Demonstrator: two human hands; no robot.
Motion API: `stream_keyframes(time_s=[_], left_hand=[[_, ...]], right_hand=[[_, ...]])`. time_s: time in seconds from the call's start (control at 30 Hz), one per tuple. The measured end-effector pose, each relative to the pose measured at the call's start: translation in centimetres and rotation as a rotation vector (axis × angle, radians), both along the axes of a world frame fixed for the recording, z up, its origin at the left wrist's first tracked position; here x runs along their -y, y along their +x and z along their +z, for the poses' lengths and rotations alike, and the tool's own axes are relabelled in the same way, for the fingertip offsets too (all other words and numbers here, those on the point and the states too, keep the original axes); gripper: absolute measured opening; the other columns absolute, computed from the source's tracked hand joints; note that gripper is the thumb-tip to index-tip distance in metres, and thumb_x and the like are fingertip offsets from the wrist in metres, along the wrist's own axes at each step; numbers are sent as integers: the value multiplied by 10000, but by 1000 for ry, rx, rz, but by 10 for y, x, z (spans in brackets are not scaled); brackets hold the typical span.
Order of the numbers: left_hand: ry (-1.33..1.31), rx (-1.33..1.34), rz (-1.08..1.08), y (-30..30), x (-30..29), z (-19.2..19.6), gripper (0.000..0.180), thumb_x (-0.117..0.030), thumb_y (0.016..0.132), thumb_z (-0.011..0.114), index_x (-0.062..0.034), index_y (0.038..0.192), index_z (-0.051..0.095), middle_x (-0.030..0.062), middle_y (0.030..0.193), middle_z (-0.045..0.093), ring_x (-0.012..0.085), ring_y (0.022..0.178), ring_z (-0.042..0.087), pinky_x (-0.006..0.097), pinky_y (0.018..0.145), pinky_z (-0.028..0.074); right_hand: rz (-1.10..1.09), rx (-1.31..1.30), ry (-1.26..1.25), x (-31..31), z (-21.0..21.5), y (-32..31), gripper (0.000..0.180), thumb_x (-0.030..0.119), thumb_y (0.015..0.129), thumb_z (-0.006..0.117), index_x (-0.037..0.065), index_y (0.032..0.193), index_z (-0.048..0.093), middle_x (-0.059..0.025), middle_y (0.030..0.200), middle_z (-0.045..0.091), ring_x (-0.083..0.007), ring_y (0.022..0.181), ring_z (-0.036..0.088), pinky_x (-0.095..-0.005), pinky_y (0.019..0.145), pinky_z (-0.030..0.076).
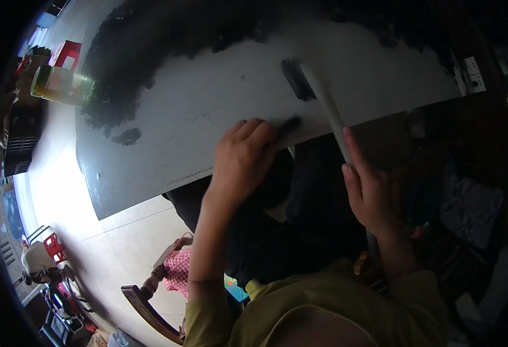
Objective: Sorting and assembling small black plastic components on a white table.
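My left hand point(245, 150) is closed near the front edge of the grey tabletop point(179, 127), its fingers curled. A short black piece point(289, 125), blurred, sticks out from its fingertips; its kind is unclear. My right hand point(372, 191) is closed around a long pale grey tube point(329, 107), with the index finger stretched along it. That tube slants over the table edge, and its upper end lies beside a black oblong block point(298, 80). Whether block and tube are joined cannot be made out. Dark fluffy-looking patches point(127, 63) spread over the table's far and left parts.
A clear jar with yellowish contents point(63, 85) stands at the table's left, near a red and white box point(67, 55). White wall sockets point(472, 75) are at the right. Below left are a wooden chair part point(150, 312), pink checked cloth point(177, 272) and a red stool point(54, 247).
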State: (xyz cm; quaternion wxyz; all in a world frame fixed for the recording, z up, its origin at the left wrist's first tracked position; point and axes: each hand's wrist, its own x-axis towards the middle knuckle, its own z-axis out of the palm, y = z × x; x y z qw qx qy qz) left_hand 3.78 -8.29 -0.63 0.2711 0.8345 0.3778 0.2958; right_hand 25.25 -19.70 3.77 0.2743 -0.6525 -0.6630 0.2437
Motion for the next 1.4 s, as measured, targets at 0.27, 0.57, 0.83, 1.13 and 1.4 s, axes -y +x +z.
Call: stream_keyframes(time_s=[0.27,0.57,0.83,1.13,1.4], left_hand=[[226,-30,108,55,-25,6,356,-243,784,709,-107,1088,583,76,1100,580,287,970,548,389,779,487],[121,24,162,43,-3,-13,160,-65,790,666,-49,937,605,109,981,609,330,899,576,412,755,485],[116,62,137,45,-6,-12,152,-37,780,664,-36,915,594,124,966,602,332,885,577,415,751,482],[209,76,193,51,-12,-5,272,-50,760,682,-41,1016,592,128,1083,584,327,973,560,400,826,472],[231,45,129,56,-16,-17,331,-56,761,655,-41,1086,591,106,1127,576,298,975,559,399,812,477]], right_hand=[[-12,-78,110,-5,0,5,516,58,986,437,65,1485,305,-108,1329,562,-103,556,494,-263,517,422],[-2,-14,204,-11,8,5,549,45,965,467,74,1487,297,-142,1311,562,-182,627,618,-299,562,500],[64,87,-18,-23,-14,12,614,52,950,516,198,1502,291,-188,968,675,-290,671,659,-372,545,522],[-62,8,263,-36,9,21,542,63,982,452,146,1498,309,-94,1467,441,-73,613,560,-226,545,427],[34,175,-130,-57,-17,47,558,48,973,485,159,1493,315,-111,1438,462,-134,752,670,-244,625,482]])
